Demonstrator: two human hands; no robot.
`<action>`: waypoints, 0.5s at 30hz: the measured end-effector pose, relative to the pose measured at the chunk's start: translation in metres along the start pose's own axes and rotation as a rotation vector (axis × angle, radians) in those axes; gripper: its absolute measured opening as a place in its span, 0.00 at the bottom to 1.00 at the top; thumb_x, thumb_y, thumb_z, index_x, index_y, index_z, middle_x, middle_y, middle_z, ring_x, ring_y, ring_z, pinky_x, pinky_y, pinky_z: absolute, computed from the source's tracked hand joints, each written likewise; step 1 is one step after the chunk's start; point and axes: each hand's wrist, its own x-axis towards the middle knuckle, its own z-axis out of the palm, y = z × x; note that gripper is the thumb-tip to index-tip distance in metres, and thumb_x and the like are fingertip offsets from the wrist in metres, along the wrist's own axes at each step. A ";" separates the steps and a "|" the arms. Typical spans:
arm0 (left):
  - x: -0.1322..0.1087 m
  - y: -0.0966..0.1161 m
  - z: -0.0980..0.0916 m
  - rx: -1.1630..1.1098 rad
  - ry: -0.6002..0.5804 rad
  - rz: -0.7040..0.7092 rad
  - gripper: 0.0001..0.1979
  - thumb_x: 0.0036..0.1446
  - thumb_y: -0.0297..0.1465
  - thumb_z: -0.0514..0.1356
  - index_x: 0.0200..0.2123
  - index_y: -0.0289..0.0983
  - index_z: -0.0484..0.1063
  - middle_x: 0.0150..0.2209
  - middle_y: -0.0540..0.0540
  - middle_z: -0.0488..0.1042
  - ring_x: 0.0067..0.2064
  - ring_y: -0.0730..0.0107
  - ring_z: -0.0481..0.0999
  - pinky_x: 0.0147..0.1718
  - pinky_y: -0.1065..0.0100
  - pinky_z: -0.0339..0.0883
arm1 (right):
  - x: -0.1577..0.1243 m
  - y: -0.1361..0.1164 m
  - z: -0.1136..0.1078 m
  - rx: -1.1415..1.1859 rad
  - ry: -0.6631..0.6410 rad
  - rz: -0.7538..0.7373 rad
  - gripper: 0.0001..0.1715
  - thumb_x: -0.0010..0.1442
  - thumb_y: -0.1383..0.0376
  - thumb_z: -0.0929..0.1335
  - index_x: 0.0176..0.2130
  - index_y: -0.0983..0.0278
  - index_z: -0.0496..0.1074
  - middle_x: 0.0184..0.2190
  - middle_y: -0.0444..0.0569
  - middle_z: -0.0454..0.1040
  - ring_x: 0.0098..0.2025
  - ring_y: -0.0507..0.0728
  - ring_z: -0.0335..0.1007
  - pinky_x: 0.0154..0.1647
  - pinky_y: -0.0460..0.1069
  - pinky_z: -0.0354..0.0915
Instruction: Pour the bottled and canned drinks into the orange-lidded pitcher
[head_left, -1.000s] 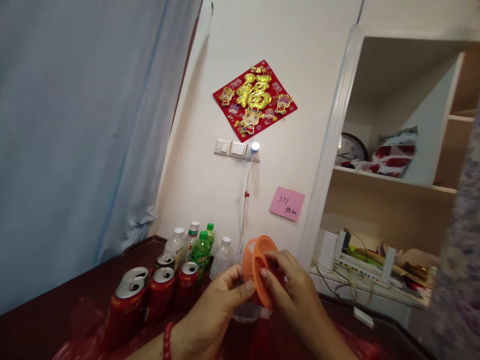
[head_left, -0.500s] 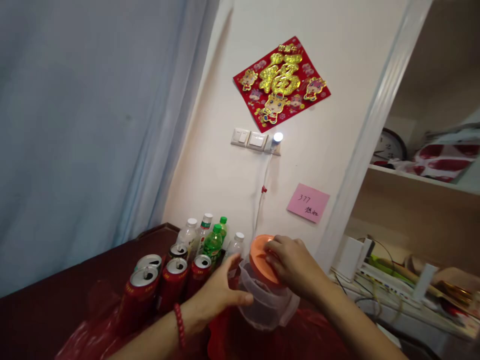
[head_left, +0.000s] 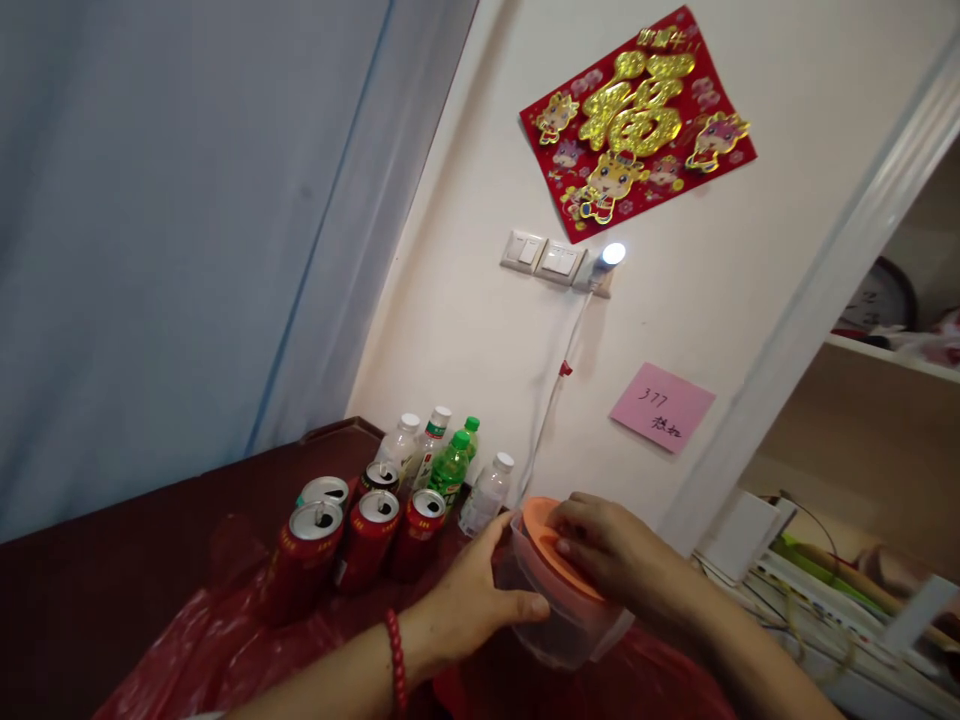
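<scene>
Holding orange lid (head_left: 539, 522) at mouth of clear container (head_left: 555, 640), right hand (head_left: 600, 545); left hand (head_left: 472, 595) spread wide at its side; dark-red table (head_left: 97, 580) bearing cans (head_left: 367, 548), bottles (head_left: 450, 468), red plastic (head_left: 180, 640); pale wall (head_left: 465, 330); blue curtain (head_left: 187, 220).

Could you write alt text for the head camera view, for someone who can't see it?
A person's right hand holds an orange lid at the mouth of a clear plastic container, the left hand cupped at its side. Opened drink cans and bottles stand to the left; a red decoration hangs on the wall behind.
</scene>
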 end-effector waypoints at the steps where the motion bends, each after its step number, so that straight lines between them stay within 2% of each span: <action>1: 0.000 0.000 0.000 -0.003 -0.002 0.003 0.44 0.41 0.34 0.76 0.61 0.36 0.64 0.61 0.35 0.69 0.62 0.47 0.68 0.60 0.54 0.61 | -0.001 -0.001 0.001 0.010 -0.002 0.005 0.09 0.63 0.70 0.65 0.35 0.59 0.73 0.36 0.45 0.72 0.35 0.55 0.67 0.36 0.50 0.60; 9: 0.001 -0.005 -0.002 -0.017 -0.018 0.031 0.45 0.40 0.29 0.76 0.62 0.37 0.63 0.61 0.36 0.69 0.62 0.48 0.68 0.61 0.53 0.61 | -0.002 -0.005 -0.001 0.020 -0.029 0.018 0.07 0.63 0.71 0.66 0.35 0.60 0.73 0.36 0.47 0.72 0.37 0.56 0.67 0.37 0.50 0.60; 15: 0.000 -0.006 -0.001 0.002 -0.012 0.018 0.43 0.42 0.28 0.75 0.61 0.38 0.64 0.60 0.38 0.70 0.61 0.48 0.69 0.59 0.52 0.62 | -0.003 0.000 0.007 0.012 -0.013 0.025 0.07 0.62 0.70 0.66 0.38 0.61 0.73 0.37 0.48 0.72 0.38 0.58 0.66 0.39 0.52 0.58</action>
